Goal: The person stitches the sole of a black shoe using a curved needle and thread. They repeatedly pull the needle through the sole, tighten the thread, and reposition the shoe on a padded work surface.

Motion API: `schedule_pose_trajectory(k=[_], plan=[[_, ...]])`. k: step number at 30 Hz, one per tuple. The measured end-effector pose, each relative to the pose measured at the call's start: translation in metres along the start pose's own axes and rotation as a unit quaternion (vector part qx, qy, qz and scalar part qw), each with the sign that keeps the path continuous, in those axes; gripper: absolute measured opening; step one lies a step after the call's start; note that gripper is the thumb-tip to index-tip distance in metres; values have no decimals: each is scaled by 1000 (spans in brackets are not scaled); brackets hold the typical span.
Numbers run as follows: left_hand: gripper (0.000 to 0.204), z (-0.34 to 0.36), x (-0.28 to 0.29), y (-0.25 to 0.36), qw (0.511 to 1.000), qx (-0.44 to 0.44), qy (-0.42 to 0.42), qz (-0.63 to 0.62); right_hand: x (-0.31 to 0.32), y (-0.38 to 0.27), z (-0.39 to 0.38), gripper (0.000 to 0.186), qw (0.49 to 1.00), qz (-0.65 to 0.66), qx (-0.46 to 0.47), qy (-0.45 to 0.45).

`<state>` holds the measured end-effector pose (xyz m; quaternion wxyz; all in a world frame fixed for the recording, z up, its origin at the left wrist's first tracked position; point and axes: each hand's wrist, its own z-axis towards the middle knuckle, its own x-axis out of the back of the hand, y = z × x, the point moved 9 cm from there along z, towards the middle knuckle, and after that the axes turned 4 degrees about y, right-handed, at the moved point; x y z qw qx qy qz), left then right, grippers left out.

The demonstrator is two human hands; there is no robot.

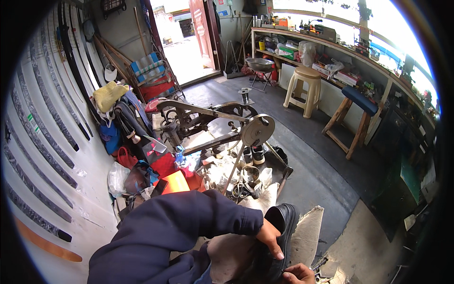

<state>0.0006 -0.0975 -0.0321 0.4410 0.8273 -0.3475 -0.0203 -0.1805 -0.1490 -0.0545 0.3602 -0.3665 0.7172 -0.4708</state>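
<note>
A black shoe (289,232) stands over my lap at the bottom, its opening turned up toward the far side. My left hand (270,238), coming out of a dark blue sleeve, grips its near side with the thumb pressed down along the upper. At the lower edge my right hand (299,273) is closed in a pinch beside the shoe's near end; what lies between its fingertips is hidden. Under the shoe and hands spreads a worn, pale leather-like piece (306,232) with a frayed edge.
A hand-cranked sewing machine (208,118) with a large wheel (258,130) stands just ahead. Shoes (253,155), bags and cloths are heaped beneath and left of it. Two stools, one beige plastic (302,90) and one blue-topped (355,102), stand right, before a long workbench (326,42).
</note>
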Motion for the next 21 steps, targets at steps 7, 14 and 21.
schedule_pose_trajectory(k=[7, 14, 21], plan=[[78, 8, 6, 2, 995, -42, -3, -86, 2, -18, 2, 12, 999, -18, 31, 36], [62, 16, 12, -3, 975, -95, -27, -201, 15, -28, 27, 17, 996, -59, 50, 47], [71, 21, 10, -11, 998, -15, -32, -59, 41, 3, 19, 17, 992, -105, 30, 64]])
